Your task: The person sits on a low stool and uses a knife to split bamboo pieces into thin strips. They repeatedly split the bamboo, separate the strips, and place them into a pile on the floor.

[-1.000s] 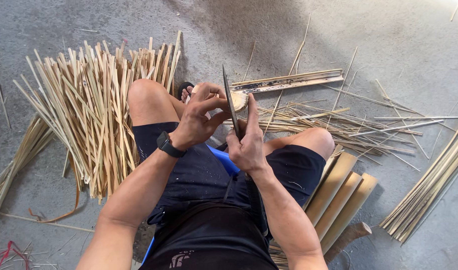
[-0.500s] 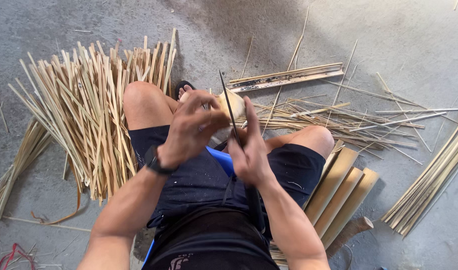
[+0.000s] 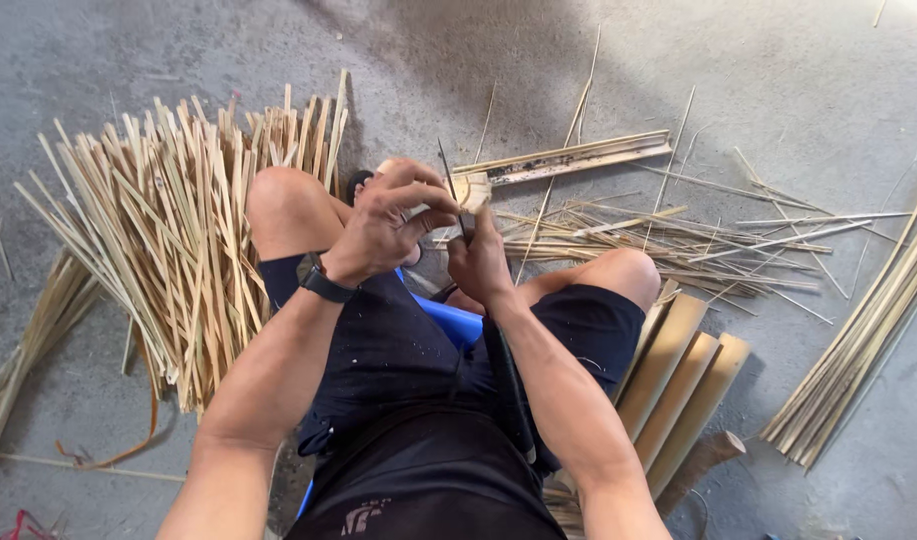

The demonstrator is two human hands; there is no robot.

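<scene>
I sit on a low blue stool with my knees apart. My right hand grips the handle of a long dark knife whose blade stands upright between my hands. My left hand, a black watch on its wrist, presses down on the pale end of a bamboo piece against the blade. The piece's lower part is hidden behind my hands.
A big pile of thin bamboo strips lies left of my left knee. Split bamboo slats and thin slivers lie ahead. Wide bamboo slabs sit by my right thigh, long strips at far right.
Both hands have stayed together at the knife. The blade has sunk lower into the bamboo end, and my left hand has shifted over the top of the piece.
</scene>
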